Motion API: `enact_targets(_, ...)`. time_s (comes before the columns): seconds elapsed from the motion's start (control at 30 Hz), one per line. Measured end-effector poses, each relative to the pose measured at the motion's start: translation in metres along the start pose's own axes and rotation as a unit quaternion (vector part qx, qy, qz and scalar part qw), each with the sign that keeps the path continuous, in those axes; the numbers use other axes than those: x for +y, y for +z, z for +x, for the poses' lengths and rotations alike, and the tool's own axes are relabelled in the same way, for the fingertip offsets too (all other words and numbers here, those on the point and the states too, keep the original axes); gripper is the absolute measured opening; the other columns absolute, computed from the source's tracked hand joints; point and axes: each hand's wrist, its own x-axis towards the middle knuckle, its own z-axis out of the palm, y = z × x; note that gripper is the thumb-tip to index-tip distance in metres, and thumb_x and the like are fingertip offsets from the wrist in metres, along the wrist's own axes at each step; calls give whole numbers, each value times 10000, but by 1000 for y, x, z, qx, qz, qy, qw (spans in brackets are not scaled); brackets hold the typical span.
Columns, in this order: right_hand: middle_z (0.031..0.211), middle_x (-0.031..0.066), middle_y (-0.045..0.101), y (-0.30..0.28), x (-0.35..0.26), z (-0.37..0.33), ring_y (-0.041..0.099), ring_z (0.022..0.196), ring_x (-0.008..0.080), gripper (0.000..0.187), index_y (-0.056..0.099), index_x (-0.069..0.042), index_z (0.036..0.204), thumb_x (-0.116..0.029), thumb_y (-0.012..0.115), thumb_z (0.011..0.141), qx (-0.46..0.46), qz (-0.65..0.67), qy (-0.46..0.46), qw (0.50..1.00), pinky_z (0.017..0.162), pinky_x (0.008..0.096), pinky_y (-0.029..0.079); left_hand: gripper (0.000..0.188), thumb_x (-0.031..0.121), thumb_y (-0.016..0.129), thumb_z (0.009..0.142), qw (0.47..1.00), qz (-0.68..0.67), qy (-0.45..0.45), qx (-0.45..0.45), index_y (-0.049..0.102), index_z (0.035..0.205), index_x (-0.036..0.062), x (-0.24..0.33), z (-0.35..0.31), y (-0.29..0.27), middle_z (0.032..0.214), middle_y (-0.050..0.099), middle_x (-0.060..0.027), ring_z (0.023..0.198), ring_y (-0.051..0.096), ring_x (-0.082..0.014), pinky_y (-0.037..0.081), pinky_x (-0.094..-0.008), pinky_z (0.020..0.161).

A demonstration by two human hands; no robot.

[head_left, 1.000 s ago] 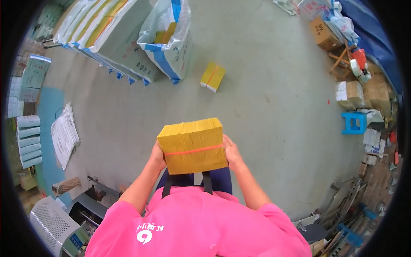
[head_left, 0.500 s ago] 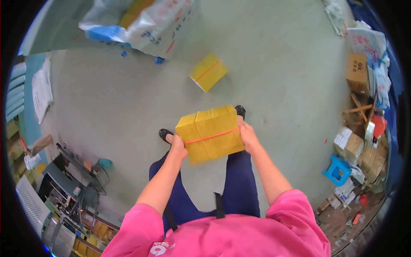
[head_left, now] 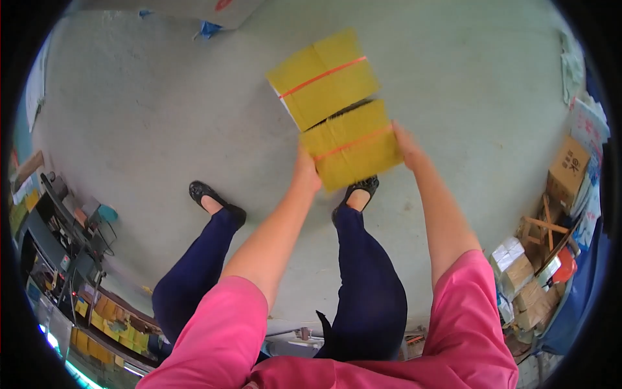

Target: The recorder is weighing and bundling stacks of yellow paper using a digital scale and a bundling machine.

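Observation:
I hold a yellow paper-wrapped bundle (head_left: 353,146) with an orange strap between both hands, low over the concrete floor. My left hand (head_left: 306,172) grips its left end and my right hand (head_left: 405,144) grips its right end. Just beyond it a second yellow strapped bundle (head_left: 322,78) lies on the floor, almost touching the one I hold. My two feet in black shoes stand below, the right shoe (head_left: 361,188) directly under the held bundle.
Cardboard boxes (head_left: 569,170) and stacked packs crowd the right edge beside a wooden frame (head_left: 543,228). A machine and shelf with yellow items (head_left: 68,233) stand at the lower left. A white sack edge (head_left: 207,10) shows at the top.
I have walked up to the bundle on the floor and bent down, lowering the held bundle from chest height until it sits right next to the other one.

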Motion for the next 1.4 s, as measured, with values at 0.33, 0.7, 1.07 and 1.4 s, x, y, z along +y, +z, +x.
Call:
enact_targets(0.33,1449,113,438,33,8,-40,405,1328,284,675,408,-64,1431,-549,440,964,41,300,88,949,1078,465,326,619,590,199,1006,983,128,-30,127,383,1454,205,17,2,-14,1517,357,-13,1422,254,-245,153,-742,1041)
enact_targets(0.7,1520,128,303,57,9,-40,365,1354,322,734,330,-93,1467,-608,437,954,1,524,63,849,1040,585,331,709,638,408,929,992,115,-4,48,314,1489,213,28,3,3,1557,263,-31,1384,288,-288,162,-732,1047)
enact_targets(1.07,1050,138,685,84,1,-326,656,957,304,393,598,-47,1215,-309,527,931,-155,-181,-129,962,867,386,493,702,407,507,971,899,355,169,196,167,1558,225,225,-268,-155,1551,266,-156,1338,395,-325,351,-468,1069)
enact_targets(1.4,930,160,701,173,-48,-469,684,891,293,425,682,-103,1042,-425,417,961,-454,-588,-280,608,795,458,529,466,341,530,936,837,243,140,470,513,1285,34,79,-604,-458,1060,632,-152,793,644,-255,522,-408,631)
